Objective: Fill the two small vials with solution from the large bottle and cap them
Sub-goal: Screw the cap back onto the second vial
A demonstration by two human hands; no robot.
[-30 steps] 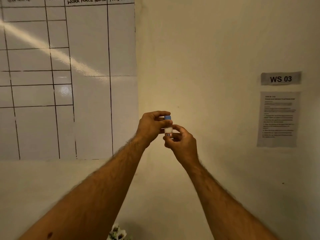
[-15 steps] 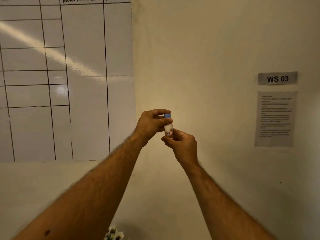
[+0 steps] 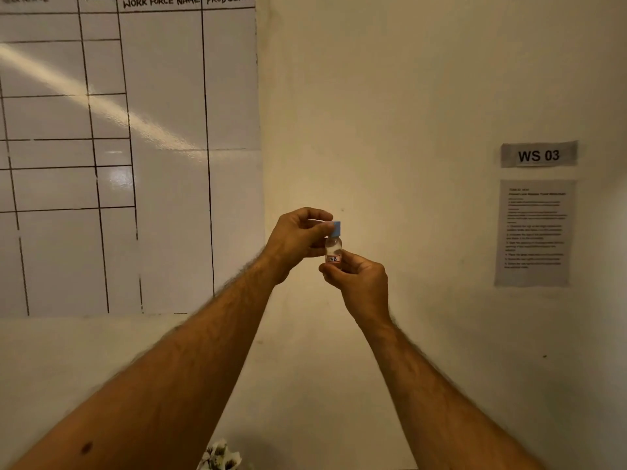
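Vial: I am holding a small clear vial [image 3: 333,250] upright at arm's length in front of the cream wall [image 3: 390,96]; it is carrying a red-edged label [image 3: 334,259] low on its body, and a blue cap [image 3: 335,228] is sitting on its neck.
Left hand: my left hand [image 3: 298,240] is pinching the blue cap between thumb and curled fingers; it is reaching in from the left, level with the top of the vial.
Right hand: my right hand [image 3: 359,281] is gripping the bottom of the vial from below, fingers curling round it just under the label.
Wall, left: a white chart [image 3: 135,147] ruled in black lines is hanging there; the headings "WORK FORCE NAME" and "PRODUCTION" are showing along its top.
Wall, right: a grey sign [image 3: 538,155] reading "WS 03" is hanging above a printed sheet [image 3: 534,232]; its text is too small to read.
Bottom edge: something white and speckled [image 3: 220,456] is peeking in between my forearms; I cannot tell what it is.
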